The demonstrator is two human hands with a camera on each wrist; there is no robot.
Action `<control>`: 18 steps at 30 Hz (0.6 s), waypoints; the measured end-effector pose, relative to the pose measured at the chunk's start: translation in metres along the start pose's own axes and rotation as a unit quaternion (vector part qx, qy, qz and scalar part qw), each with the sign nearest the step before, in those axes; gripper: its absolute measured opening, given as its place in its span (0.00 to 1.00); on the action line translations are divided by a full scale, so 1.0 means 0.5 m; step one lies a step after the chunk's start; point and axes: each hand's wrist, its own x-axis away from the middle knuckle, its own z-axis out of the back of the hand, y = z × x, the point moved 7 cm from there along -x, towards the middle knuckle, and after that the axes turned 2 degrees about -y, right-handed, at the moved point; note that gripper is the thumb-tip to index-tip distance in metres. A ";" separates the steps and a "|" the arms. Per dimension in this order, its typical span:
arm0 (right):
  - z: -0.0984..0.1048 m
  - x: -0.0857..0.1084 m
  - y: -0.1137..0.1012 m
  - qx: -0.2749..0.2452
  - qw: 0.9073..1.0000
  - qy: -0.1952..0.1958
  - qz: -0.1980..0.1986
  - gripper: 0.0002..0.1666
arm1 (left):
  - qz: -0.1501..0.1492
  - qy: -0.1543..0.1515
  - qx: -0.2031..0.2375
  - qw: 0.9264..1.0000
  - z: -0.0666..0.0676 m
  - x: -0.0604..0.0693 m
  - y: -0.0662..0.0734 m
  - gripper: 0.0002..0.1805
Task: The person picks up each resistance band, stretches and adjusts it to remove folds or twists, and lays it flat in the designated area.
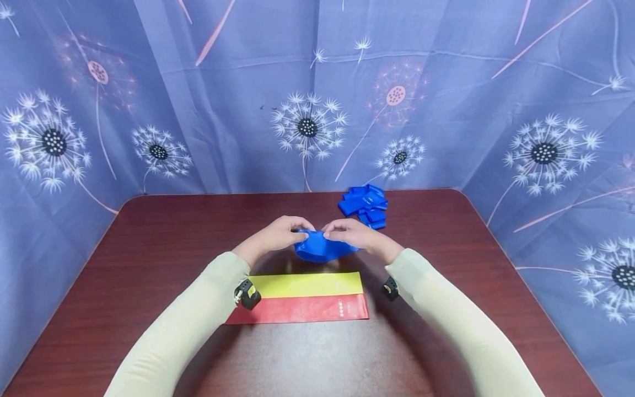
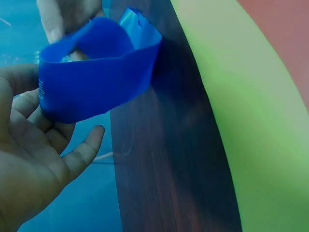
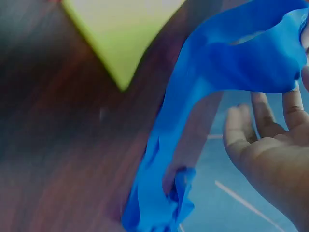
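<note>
Blue band (image 1: pixel 322 248) hangs between both hands, raised over the table (image 1: pixel 149 231) just beyond the flat strips. Left hand (image 1: pixel 273 236) pinches its upper edge between thumb and finger; right hand (image 1: pixel 362 235) does likewise, close beside. Both grips are narrow, with only thin sheet between the digits. Reason, as judged: two neighbouring pinch points give control of the rim and let the lower part sag freely. Left wrist view shows the band as an open loop, walls apart.

Yellow strip (image 1: pixel 307 285) and red strip (image 1: pixel 302 310) lie lengthwise in front of the person, long edges meeting, right ends nearly level; the arrangement looks deliberate, probably to keep them flat and aligned. Their left ends are hidden by the left arm. Blue heap (image 1: pixel 364 204) sits near the far edge, folded over itself, perhaps set aside there.

Materials: the blue sheet looks thin, smooth and elastic, with a slight sheen, soft curves and white print. Right wrist view shows a blue length running to a crumpled end; cannot tell whether it belongs to the held piece. Red carries white dots near its right end. Tabletop: dark reddish wood grain, glossy nearest the person.
</note>
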 end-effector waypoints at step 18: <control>0.124 0.041 0.008 0.053 0.995 0.083 0.022 0.12 | 0.041 0.036 -0.021 0.998 0.048 0.011 -0.052 0.13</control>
